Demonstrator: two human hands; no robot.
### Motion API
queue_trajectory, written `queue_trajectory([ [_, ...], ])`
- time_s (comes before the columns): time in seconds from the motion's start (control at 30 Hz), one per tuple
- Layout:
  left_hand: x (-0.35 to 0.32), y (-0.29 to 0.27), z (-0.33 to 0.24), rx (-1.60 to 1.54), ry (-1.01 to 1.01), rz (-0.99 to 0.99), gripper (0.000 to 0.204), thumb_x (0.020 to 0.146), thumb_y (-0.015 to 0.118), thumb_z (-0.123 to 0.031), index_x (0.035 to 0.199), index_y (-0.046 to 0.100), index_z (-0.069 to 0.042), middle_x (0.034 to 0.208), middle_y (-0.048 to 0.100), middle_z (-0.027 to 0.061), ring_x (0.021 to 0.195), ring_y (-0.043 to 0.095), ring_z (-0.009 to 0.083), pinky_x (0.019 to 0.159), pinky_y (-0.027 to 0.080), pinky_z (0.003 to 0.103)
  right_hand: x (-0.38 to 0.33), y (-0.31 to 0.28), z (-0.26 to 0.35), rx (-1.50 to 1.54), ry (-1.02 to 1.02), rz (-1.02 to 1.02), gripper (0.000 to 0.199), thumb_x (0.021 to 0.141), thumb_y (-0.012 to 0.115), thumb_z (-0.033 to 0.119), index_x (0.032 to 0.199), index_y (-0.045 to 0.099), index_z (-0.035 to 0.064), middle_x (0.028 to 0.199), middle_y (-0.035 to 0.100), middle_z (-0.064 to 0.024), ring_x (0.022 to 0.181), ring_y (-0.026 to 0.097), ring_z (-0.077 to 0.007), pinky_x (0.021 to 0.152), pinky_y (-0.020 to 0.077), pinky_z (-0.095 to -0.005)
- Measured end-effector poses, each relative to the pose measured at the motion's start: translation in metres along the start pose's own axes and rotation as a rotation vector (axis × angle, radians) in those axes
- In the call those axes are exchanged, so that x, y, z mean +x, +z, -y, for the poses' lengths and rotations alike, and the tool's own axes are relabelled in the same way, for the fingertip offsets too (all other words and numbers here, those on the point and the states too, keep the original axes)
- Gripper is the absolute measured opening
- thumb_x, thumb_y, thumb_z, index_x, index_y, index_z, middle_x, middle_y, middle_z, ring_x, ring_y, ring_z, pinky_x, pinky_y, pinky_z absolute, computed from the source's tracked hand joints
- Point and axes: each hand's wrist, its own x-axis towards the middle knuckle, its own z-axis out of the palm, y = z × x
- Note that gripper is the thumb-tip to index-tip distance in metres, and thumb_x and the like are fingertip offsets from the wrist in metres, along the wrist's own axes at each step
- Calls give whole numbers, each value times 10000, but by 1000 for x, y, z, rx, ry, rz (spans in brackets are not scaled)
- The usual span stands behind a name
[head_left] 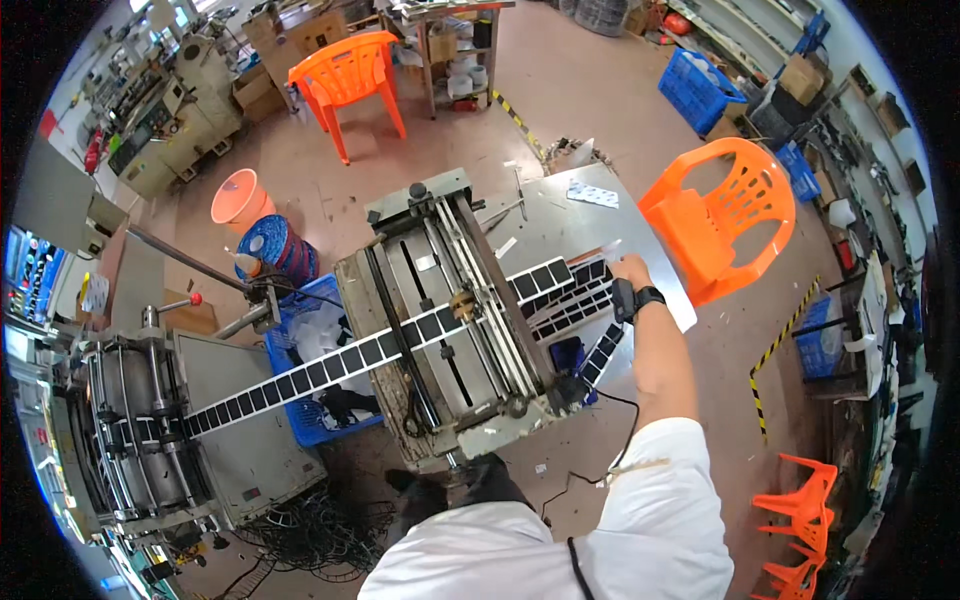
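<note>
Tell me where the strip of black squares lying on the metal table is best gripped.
Probably at its free far end, pinched by the edges from the orange chair's side. The strip lies flat on the table, and the right hand already rests at that end.

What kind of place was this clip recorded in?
Most likely a small factory or workshop floor. A metal feeding machine carries a long strip of black squares toward a steel table, where the right hand reaches. Blue crates and orange plastic chairs stand around.

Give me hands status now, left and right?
Left hand: not in view.
Right hand: on the black-label strips on the metal table; grip cannot be told.
</note>
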Motion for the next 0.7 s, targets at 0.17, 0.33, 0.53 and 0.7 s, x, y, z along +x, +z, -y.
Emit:
queue_trajectory([
  [0.17,-8,-7,-1,44,-64,-30,301,952,618,-246,1197,608,-71,968,606,69,787,566,194,727,451,330,48,56,-30,-110,86,138,514,742,617,374,1111,698,26,1158,663,-263,1100,619,-450,941,475,-506],
  [0.33,-15,-30,-6,100,-102,-70,271,963,601,-248,1172,615,-77,933,602,52,758,559,176,700,448,324,37,28,-18,171,-29,185,496,713,657,428,882,726,-33,844,711,-248,881,699,-417,807,528,-433],
  [0.53,-12,-41,-2,113,-129,-82,240,977,580,-251,1143,625,-84,892,598,31,723,550,156,667,444,316,6,10,9,-270,50,244,485,697,767,373,966,730,-29,977,704,-266,955,682,-412,841,547,-440],
  [0.7,-5,-53,7,108,-137,-74,220,988,563,-253,1118,632,-90,857,594,14,693,543,138,639,441,310,-4,-10,7,-334,142,64,410,777,684,362,1002,738,23,1060,694,-251,1026,665,-410,876,536,-460],
])
